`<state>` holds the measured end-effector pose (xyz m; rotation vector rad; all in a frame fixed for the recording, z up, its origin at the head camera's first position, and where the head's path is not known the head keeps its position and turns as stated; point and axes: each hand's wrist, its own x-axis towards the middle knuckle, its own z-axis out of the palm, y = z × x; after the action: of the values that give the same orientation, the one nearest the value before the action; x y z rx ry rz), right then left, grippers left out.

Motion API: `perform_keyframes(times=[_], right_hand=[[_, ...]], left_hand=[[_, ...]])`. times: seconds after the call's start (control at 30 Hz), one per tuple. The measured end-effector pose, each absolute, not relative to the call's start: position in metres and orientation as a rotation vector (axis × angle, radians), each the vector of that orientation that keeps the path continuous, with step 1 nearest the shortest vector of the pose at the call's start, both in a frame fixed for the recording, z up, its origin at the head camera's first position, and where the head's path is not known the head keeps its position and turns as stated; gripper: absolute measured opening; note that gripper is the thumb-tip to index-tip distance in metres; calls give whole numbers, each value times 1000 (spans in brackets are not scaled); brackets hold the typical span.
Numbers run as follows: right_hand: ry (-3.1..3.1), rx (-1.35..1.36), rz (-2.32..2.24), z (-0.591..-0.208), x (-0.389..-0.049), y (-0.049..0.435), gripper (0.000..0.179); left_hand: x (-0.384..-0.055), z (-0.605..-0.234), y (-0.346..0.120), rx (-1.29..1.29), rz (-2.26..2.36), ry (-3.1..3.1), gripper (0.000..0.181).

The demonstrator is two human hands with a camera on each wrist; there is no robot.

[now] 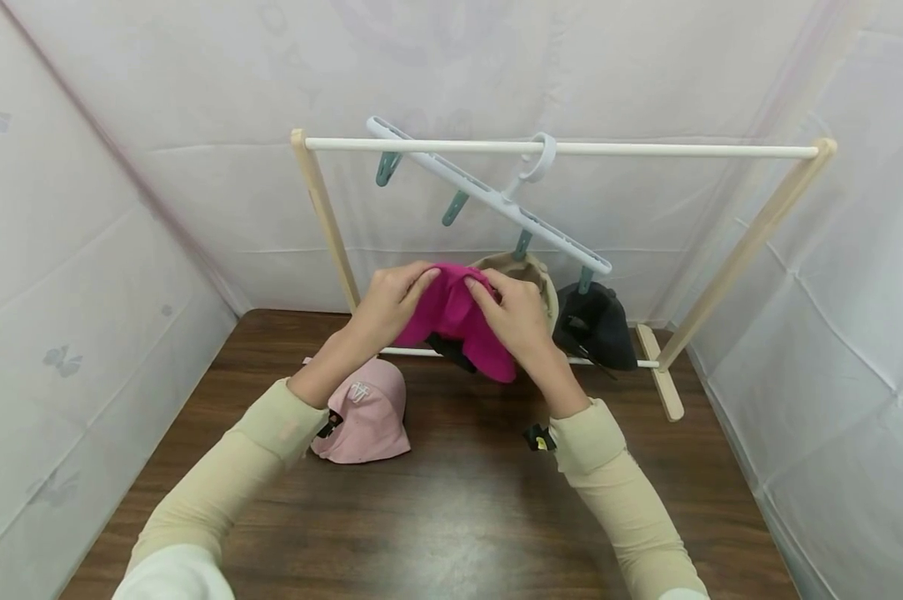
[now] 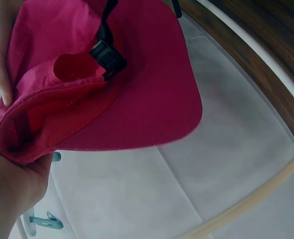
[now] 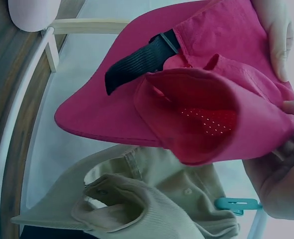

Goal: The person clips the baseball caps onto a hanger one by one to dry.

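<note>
Both my hands hold a magenta cap (image 1: 459, 312) in front of the rack, pinching its crown from above. Its brim points down, and a black strap (image 3: 144, 62) with a buckle shows at its back opening. The left hand (image 1: 386, 307) grips the cap's left part between thumb and fingers. On the other side the right hand (image 1: 517, 317) pinches the fabric, fingers partly hidden behind it. Close behind the right hand hangs a beige cap (image 3: 152, 199), held by a teal clip (image 3: 239, 204) of the white hanger (image 1: 489, 196).
The hanger tilts down to the right on the rack's white bar (image 1: 684, 150). A black cap (image 1: 596, 329) hangs at its low end; two clips (image 1: 386, 169) on the left hold nothing. A pink cap (image 1: 369, 417) lies on the brown table (image 1: 451, 517) beneath the left forearm.
</note>
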<state>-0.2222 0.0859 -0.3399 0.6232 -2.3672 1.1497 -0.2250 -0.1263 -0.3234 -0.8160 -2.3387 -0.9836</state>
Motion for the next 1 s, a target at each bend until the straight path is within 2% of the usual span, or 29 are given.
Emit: perform_keyframes(times=[0.47,0.6,1.0], right_hand=[[-2394,489,1158,-327,-225,79,29],[-2431,539,1251,-324,-229,78,35],[-2373,549,1312,-319,-238,77,26]], left_hand=[[-232,-306,-130,-804,-939,-2405,24],[-235,-303,-131,-811,-945,-2430,25],[-246,-292,-129,-826,-909,-2479,29]])
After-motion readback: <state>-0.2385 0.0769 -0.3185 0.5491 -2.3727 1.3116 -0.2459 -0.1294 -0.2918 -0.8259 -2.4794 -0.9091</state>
